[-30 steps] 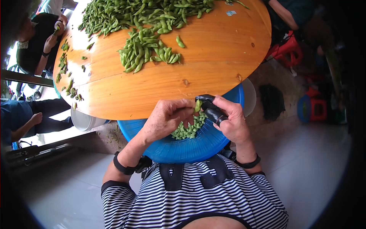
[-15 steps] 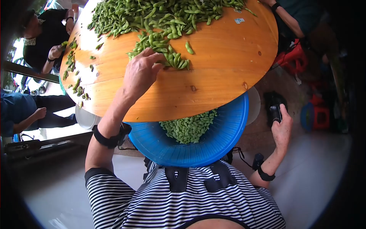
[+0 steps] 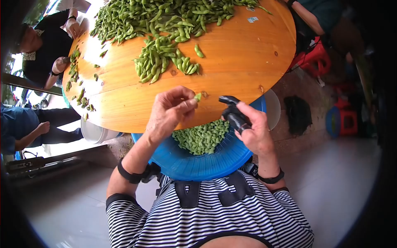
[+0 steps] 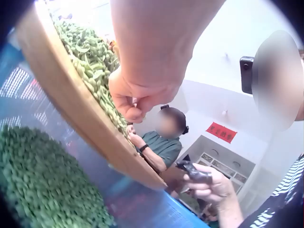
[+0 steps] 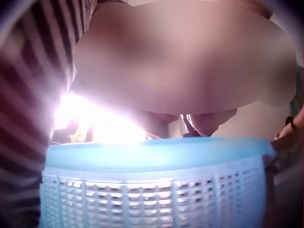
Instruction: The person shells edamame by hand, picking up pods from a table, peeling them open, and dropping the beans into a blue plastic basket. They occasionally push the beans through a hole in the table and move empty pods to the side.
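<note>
In the head view my left hand pinches a green pod between thumb and fingertips, above the near edge of the wooden table. The left wrist view shows that hand from behind, the pod mostly hidden. My right hand, with black coverings on some fingers, is a little to the right, fingers partly bent and loose, apart from the left and with no pod visible. Below both hands is a blue basket with loose green beans inside. A small pod group lies farther up the table.
A large pod pile covers the table's far part, with scattered scraps at its left edge. People are at the left and upper right. A white bucket stands left, red stools right. The basket's rim fills the right wrist view.
My left hand has come back from the small pod group with a pod pinched in it. My right hand has swung in from the far right to the basket's right side.
</note>
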`<action>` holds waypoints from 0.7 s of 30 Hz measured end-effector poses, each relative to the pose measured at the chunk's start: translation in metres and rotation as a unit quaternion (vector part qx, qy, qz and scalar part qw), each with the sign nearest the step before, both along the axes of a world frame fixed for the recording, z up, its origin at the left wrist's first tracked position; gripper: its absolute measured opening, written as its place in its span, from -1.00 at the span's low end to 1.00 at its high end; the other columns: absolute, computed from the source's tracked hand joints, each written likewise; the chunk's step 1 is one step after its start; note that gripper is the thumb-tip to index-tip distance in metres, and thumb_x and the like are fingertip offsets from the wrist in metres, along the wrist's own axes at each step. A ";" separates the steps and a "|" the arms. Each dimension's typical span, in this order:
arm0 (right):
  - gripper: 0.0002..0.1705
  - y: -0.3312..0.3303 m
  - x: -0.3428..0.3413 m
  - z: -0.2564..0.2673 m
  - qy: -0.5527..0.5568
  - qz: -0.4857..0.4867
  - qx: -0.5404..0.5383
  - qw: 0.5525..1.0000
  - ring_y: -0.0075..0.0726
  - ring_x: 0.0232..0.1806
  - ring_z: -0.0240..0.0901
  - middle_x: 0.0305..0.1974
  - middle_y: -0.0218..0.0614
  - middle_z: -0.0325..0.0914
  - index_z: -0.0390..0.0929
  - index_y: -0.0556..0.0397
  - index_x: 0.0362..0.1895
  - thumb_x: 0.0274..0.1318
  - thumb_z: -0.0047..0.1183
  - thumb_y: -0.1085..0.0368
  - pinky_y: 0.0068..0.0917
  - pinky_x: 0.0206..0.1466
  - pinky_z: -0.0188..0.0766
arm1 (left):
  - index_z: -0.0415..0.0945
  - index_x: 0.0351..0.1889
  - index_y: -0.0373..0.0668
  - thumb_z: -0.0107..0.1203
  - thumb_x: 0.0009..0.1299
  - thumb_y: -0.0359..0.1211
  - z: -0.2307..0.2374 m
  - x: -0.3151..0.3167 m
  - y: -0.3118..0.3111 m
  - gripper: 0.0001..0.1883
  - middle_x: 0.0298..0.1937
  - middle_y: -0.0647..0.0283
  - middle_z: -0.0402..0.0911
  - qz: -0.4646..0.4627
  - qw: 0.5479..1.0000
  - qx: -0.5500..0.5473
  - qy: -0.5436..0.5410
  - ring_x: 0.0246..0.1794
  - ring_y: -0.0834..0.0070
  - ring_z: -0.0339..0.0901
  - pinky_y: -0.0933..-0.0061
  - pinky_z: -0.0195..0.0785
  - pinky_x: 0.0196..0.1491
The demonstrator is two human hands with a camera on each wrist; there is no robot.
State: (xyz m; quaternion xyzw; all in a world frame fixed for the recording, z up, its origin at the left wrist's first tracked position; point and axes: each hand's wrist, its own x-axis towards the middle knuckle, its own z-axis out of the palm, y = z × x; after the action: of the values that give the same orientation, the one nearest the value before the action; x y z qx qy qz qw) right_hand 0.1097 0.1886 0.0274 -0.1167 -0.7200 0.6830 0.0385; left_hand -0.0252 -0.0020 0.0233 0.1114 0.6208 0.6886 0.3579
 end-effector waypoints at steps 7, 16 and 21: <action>-0.55 -0.008 -0.008 0.001 -0.025 0.011 -0.073 0.997 -0.68 -0.44 0.27 -0.47 -0.53 0.41 0.51 0.24 0.01 -0.03 -0.17 0.49 -0.71 -0.37 0.23 | 0.55 -0.26 -0.26 0.14 0.41 -0.41 -0.003 0.027 0.027 -0.90 -0.45 0.29 0.62 0.009 0.997 0.054 -0.050 -0.58 0.65 0.48 0.63 0.34 -0.51; -0.68 0.058 0.028 -0.013 -0.012 -0.204 0.095 0.974 -0.62 -0.39 0.28 -0.40 -0.49 0.44 0.59 0.21 -0.21 -0.14 -0.07 0.50 -0.66 -0.32 0.22 | 0.55 -0.06 -0.29 0.14 0.32 -0.51 0.004 -0.002 0.043 -0.77 -0.22 0.14 0.59 -0.058 0.887 -0.139 0.436 -0.36 0.42 0.60 0.45 0.49 -0.32; -0.58 0.112 0.069 -0.020 -0.111 -0.259 0.463 0.840 0.26 -0.17 0.43 -0.20 0.12 0.50 0.49 0.31 -0.08 -0.16 -0.05 0.57 -0.24 0.00 0.37 | 0.61 -0.17 -0.17 0.16 0.25 -0.44 -0.009 -0.053 0.039 -0.81 -0.30 0.18 0.52 -0.004 0.721 -0.292 0.628 -0.28 0.20 0.55 0.28 0.45 -0.21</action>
State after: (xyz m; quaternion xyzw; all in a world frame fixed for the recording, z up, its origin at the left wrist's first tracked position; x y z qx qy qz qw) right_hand 0.1782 0.3010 0.0073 -0.3425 -0.8955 0.2173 0.1830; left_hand -0.0785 0.0367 0.0143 0.4107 0.8733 0.2438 -0.0962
